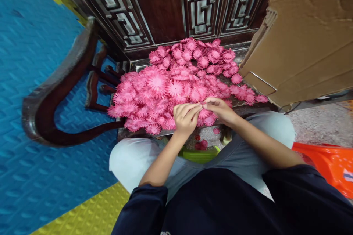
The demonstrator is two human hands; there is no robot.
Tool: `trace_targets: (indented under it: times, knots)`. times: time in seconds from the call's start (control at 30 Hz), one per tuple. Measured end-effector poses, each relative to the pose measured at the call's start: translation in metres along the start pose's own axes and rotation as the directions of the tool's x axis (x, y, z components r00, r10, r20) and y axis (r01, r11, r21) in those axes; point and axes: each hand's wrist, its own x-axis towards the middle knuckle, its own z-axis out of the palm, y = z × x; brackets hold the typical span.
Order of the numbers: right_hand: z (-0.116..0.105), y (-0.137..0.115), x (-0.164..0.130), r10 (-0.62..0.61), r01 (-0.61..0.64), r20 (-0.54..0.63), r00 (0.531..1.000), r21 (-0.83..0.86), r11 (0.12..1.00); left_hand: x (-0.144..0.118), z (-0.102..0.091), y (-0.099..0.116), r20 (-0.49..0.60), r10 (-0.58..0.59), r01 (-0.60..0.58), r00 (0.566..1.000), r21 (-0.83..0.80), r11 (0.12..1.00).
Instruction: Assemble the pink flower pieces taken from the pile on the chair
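A big heap of pink fabric flowers (182, 80) covers the seat of a dark carved wooden chair (55, 91). My left hand (186, 116) and my right hand (220, 109) meet at the heap's near edge, fingertips touching. Both pinch the same small pink flower piece (203, 105) between them. A few loose pink flowers (202, 143) lie on the floor between my knees, next to a green object (198, 154).
A large cardboard box (303, 36) stands at the right, against the chair. An orange plastic item (328, 165) lies at my right knee. Blue foam mat (27, 62) and yellow foam mat (91, 213) cover the floor on the left.
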Motion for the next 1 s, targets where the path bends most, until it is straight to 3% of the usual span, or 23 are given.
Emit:
trace_targets:
  times: [0.63,1.0]
  knots:
    - [0.0008,-0.0038,-0.0014,0.009,-0.008,-0.021,1.0,0.056,0.998,0.0002,0.0034,0.0004,0.052,-0.081,0.081,0.995,-0.006,0.997]
    - [-0.0004,-0.0036,-0.0016,0.011,-0.012,0.006,1.0,0.036,0.999,0.0012,0.0034,0.0043,0.093,-0.255,0.262,0.962,-0.08,0.962]
